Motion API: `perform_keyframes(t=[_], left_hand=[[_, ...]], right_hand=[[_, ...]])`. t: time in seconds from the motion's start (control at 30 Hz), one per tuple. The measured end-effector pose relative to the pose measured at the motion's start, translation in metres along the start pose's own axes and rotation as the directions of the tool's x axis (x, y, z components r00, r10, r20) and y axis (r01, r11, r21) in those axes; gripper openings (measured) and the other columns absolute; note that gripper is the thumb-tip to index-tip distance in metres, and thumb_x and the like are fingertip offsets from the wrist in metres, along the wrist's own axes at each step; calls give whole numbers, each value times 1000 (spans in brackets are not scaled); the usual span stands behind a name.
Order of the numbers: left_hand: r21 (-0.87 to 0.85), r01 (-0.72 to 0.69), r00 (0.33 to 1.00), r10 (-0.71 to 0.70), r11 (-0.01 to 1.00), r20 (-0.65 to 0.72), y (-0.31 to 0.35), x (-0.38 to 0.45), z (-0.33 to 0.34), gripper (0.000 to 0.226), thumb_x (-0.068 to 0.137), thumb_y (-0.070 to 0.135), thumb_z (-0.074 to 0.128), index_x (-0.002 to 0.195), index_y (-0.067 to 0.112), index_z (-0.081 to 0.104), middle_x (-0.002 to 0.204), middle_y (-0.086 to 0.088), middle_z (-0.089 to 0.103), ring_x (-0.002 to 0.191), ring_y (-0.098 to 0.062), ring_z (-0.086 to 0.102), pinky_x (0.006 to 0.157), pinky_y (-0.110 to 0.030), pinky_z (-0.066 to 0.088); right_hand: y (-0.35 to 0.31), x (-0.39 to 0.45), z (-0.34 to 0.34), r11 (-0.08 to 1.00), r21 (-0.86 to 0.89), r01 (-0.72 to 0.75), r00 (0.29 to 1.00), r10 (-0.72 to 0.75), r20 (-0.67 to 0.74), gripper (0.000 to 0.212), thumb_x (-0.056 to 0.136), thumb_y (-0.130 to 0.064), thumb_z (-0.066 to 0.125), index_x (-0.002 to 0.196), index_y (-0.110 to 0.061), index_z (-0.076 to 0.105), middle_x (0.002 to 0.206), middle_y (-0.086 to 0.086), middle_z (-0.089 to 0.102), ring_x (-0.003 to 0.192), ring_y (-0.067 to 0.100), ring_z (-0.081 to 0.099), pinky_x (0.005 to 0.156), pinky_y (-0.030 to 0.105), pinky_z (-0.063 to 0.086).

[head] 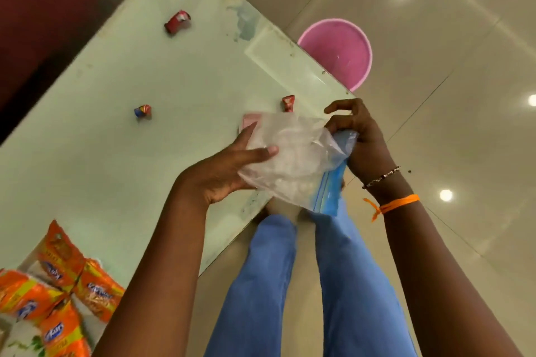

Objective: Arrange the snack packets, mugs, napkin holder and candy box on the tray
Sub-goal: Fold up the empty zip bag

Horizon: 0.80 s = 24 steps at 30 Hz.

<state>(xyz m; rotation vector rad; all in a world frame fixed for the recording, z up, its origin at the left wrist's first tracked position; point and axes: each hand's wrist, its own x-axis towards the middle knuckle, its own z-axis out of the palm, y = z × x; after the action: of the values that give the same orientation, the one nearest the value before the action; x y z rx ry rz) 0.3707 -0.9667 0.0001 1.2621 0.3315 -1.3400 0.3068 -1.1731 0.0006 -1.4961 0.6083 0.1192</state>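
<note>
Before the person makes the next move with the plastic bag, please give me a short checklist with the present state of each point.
1. Both hands hold the plastic bag: left hand and right hand grip it. Ok.
2. Bag mouth open: cannot tell.
3. Loose candies gathered: three candies lie scattered on the table. Not ok.
4. Snack packets grouped at the table's near corner: ok.
5. Mugs, napkin holder in view: not ok.

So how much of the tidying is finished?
Partly. The orange snack packets already sit together at the lower left, on what may be the tray, though it's mostly hidden. Right now the left hand and right hand hold a clear zip bag over the table edge. Three small candies still lie loose. No mugs or napkin holder show.
</note>
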Motion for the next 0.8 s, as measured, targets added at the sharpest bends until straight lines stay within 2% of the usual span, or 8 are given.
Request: perform_keyframes(t=[0.1, 0.17, 0.3, 0.37, 0.47, 0.6, 0.7, 0.8], left_hand=[[39, -222, 964, 225, 974, -139, 17, 22, 17, 67, 76, -3, 64, 122, 40, 41, 120, -2, 53, 87, -13, 59, 54, -19, 50], [7, -302, 931, 297, 953, -212, 29, 36, 29, 67, 76, -9, 61, 116, 41, 42, 105, -2, 57, 77, -17, 57, 49, -18, 47], [209, -376, 829, 428, 903, -360, 47, 77, 63, 69, 71, -10, 63, 117, 35, 40, 101, -2, 54, 83, -14, 56, 56, -19, 50], [265, -375, 817, 451, 889, -360, 56, 100, 77, 66, 72, -9, 62, 119, 31, 39, 111, -4, 54, 90, -10, 58, 65, -18, 52], [281, -257, 883, 343, 925, -322, 75, 136, 89, 58, 77, -3, 61, 122, 26, 37, 118, -4, 52, 100, -17, 58, 75, -25, 54], [315, -219, 809, 352, 924, -471, 105, 180, 91, 38, 83, 5, 58, 111, 25, 44, 105, 6, 53, 95, -12, 54, 76, -26, 47], [235, -215, 795, 310, 948, -522, 127, 204, 81, 32, 86, 9, 55, 114, 23, 46, 96, 10, 58, 92, -14, 61, 79, -29, 49], [254, -199, 795, 307, 947, -523, 141, 221, 74, 26, 89, 12, 52, 110, 26, 50, 99, 6, 61, 86, -11, 65, 79, -28, 52]], right_hand=[[-6, 10, -22, 961, 253, -108, 992, 122, -43, 53, 79, 13, 43, 121, -18, 53, 122, 18, 51, 110, 33, 51, 95, 45, 42], [-9, 20, -38, 816, 522, -248, 962, 270, 34, 40, 90, -15, 43, 127, -29, 42, 124, 10, 49, 94, 29, 53, 79, 44, 41], [-16, 56, -48, 890, 285, -356, 933, 356, 56, 100, 57, -67, 67, 139, -25, 27, 144, 4, 33, 117, 17, 46, 102, 47, 41], [-14, 73, -52, 949, 161, -272, 959, 281, -32, 103, 66, -35, 78, 142, -23, 10, 146, 7, 32, 129, 22, 42, 108, 51, 38], [-8, 101, -75, 987, 33, -159, 949, 162, -271, 75, 75, 3, 67, 133, -14, 23, 119, 5, 48, 105, 22, 55, 96, 46, 50], [-1, 159, -107, 961, -276, -17, 879, -117, -462, 52, 67, 6, 52, 116, -8, 44, 106, -5, 50, 97, 19, 53, 86, 29, 45], [10, 206, -117, 846, -532, 15, 880, -263, -394, 49, 63, 5, 50, 111, -7, 54, 111, 14, 55, 98, 24, 53, 73, 11, 37], [28, 246, -109, 745, -665, -50, 931, -206, -302, 51, 65, 5, 48, 113, -12, 53, 117, 18, 48, 88, 31, 53, 62, 21, 33]])
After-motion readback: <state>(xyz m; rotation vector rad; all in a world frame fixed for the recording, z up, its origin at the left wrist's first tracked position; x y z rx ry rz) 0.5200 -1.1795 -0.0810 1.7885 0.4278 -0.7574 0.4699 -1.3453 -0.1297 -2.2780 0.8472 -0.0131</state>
